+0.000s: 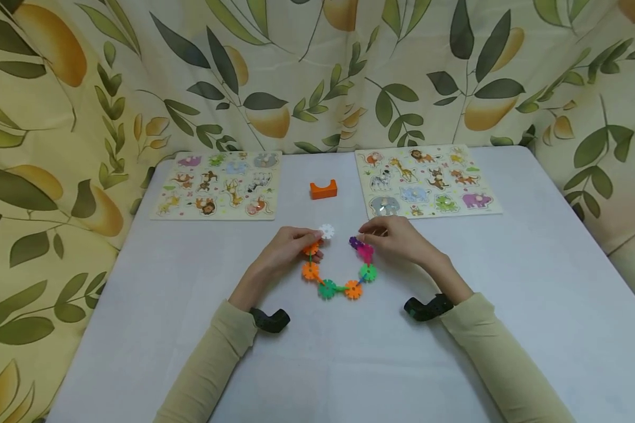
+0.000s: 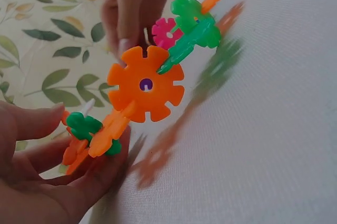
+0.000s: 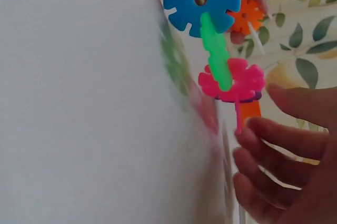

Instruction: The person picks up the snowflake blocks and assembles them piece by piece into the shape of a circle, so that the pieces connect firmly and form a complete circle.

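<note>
A U-shaped chain of interlocking flower-shaped plastic discs (image 1: 327, 289) hangs between the two hands, in orange, green, blue, pink, purple and white. My left hand (image 1: 286, 252) pinches its left end, by an orange disc (image 1: 311, 249) beneath a white disc (image 1: 326, 231). At the other end, my right hand (image 1: 399, 239) holds the chain at a purple disc (image 1: 356, 242) next to a pink disc (image 3: 231, 80). In the left wrist view, an orange disc (image 2: 134, 97) faces the camera, with the left thumb and fingers (image 2: 102, 179) around the neighbouring pieces. The chain casts shadows on the white cloth.
An orange block (image 1: 323, 190) with a curved notch stands beyond the hands. Two animal puzzle boards, one at left (image 1: 217, 185) and one at right (image 1: 428, 181), lie along the table's far side. Leaf-patterned curtains (image 1: 307, 76) hang behind the white-covered table (image 1: 317, 364).
</note>
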Motion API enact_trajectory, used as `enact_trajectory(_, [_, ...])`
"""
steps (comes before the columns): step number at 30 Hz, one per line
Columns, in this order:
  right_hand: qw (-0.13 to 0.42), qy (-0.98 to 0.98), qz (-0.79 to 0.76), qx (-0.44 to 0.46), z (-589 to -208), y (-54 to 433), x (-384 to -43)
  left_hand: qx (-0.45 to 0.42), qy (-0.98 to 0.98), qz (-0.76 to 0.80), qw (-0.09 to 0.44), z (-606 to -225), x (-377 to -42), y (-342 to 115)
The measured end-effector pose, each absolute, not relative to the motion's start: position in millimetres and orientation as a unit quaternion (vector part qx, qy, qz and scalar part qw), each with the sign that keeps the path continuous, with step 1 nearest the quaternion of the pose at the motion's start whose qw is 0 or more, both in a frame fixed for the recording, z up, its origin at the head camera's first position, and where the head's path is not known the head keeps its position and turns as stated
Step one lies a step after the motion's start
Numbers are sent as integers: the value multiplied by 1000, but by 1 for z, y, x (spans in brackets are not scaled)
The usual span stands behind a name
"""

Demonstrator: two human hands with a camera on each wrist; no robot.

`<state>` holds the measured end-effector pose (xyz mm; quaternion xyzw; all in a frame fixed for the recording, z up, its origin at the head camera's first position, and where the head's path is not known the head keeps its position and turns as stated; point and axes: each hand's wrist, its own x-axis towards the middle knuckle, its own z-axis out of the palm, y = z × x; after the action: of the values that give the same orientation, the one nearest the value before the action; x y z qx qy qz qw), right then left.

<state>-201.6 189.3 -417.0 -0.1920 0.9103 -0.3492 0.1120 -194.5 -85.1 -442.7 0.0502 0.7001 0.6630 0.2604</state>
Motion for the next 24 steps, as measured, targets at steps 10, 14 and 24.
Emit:
enact_trajectory(10, [102, 898, -374, -206, -429, 184, -200, 63, 737, 634, 225, -443, -195, -86])
enact_trajectory(14, [99, 898, -382, -195, -429, 181, -201, 61, 737, 633, 229, -443, -195, -86])
enact_trajectory(24, [61, 882, -408, -227, -430, 174, -201, 71, 748, 618, 232, -438, -194, -86])
